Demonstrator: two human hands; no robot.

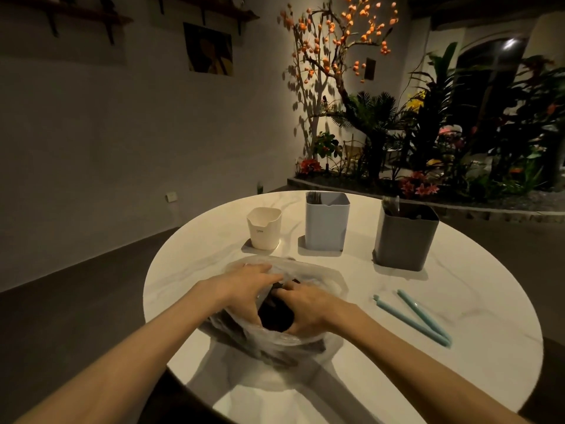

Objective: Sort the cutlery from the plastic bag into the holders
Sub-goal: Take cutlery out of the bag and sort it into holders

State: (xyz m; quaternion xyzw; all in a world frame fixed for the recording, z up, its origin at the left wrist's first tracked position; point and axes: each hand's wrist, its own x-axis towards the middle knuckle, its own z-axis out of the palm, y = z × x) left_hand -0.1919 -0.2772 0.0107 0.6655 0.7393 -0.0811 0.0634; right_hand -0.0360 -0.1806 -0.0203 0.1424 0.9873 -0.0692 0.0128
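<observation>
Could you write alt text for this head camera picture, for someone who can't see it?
Both hands, left hand and right hand, grip the mouth of a clear plastic bag on a round white table. Beyond stand cream, pale blue and grey holders.

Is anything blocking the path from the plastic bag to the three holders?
Nothing visible. Bare table lies between the plastic bag and the cream holder, light blue holder and dark grey holder. The two teal sticks lie off to the right.

Dim room, lit plant bed [428, 166]
</observation>
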